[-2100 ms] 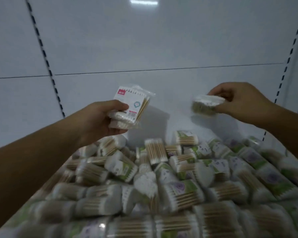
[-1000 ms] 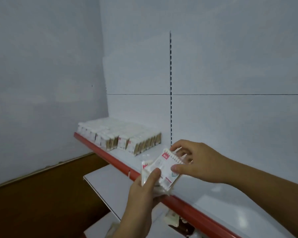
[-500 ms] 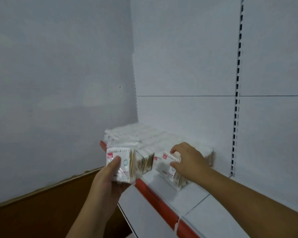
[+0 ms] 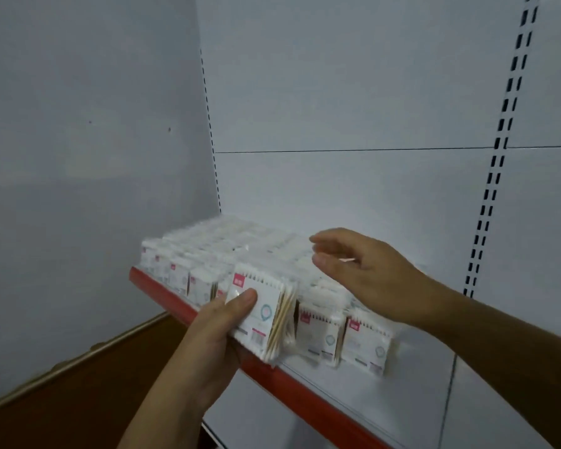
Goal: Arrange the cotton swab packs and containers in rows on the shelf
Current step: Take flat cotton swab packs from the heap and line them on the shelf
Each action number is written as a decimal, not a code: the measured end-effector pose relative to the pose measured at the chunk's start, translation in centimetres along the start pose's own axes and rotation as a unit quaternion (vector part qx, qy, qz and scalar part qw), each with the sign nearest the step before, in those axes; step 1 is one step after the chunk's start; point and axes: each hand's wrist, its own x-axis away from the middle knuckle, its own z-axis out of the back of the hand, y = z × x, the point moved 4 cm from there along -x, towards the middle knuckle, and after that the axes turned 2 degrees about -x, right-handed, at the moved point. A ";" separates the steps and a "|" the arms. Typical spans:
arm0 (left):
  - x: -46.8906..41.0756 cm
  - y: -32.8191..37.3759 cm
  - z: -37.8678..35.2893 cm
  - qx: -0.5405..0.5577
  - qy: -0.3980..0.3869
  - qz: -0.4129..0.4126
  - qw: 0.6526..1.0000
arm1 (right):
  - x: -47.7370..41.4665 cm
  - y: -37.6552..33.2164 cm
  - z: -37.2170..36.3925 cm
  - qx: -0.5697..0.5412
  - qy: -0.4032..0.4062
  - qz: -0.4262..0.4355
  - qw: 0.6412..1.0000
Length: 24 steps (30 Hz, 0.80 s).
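Two hands working at shelf. Left hand gripping pack between thumb and fingers, at red edge. Right hand hovering, fingers released, rows lying just under fingertips.

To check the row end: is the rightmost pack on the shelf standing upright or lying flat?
Upright. The rightmost pack stands on its lower edge on the shelf, printed face forward, beside the neighbouring pack.

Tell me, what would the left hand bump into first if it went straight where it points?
Most likely the front packs standing on the shelf. The left hand, gripping a cotton swab pack, points up and right at them, though depth is unclear.
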 end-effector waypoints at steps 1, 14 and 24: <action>-0.7 0.0 -0.4 -0.008 -0.029 0.006 1.000 | 0.0 -1.1 -0.4 -0.062 -0.049 -0.031 0.996; -6.1 1.8 1.6 0.004 -0.032 -0.109 0.993 | 1.8 2.1 -1.5 -0.009 0.132 -0.125 0.983; -7.6 2.1 1.7 -0.151 -0.177 -0.103 0.967 | 3.3 2.8 -6.6 0.426 0.093 0.075 0.897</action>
